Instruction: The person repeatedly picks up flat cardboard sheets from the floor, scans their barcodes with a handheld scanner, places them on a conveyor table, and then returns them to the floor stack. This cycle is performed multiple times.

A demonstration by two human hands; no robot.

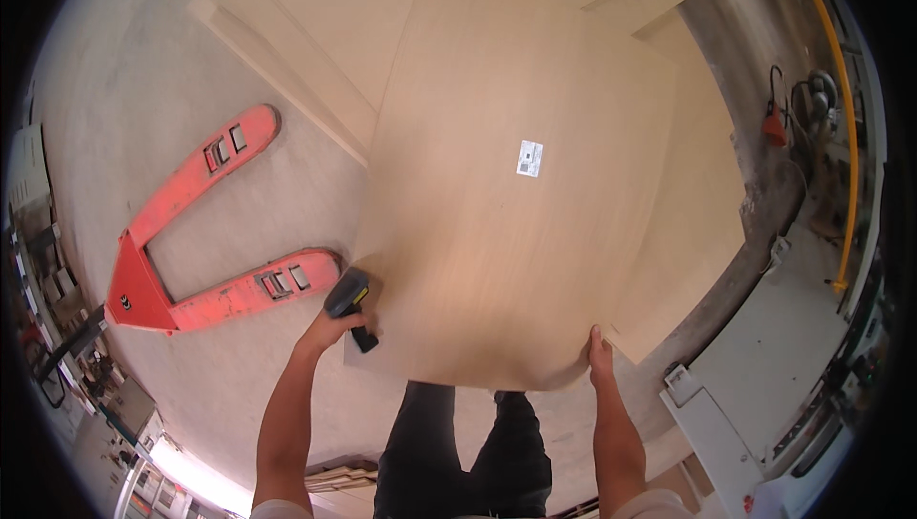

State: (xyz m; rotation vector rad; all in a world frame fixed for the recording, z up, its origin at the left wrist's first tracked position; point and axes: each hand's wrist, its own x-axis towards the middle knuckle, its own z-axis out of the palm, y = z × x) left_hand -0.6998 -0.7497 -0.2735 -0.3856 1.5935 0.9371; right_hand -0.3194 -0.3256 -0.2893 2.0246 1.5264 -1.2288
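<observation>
A large light wood panel lies before me, its near edge close to my legs. A small white printed label is stuck on its upper face. My left hand is wrapped round a dark handheld barcode scanner with a yellow patch, over the panel's near left corner. At the near right corner, my right hand grips the panel's edge, thumb on top and the other fingers mostly hidden below.
More wood panels lie beneath and beyond this one. A red pallet jack stands on the floor at the left, forks toward the panels. On the right are a pale machine table, a yellow pipe and a red-handled tool.
</observation>
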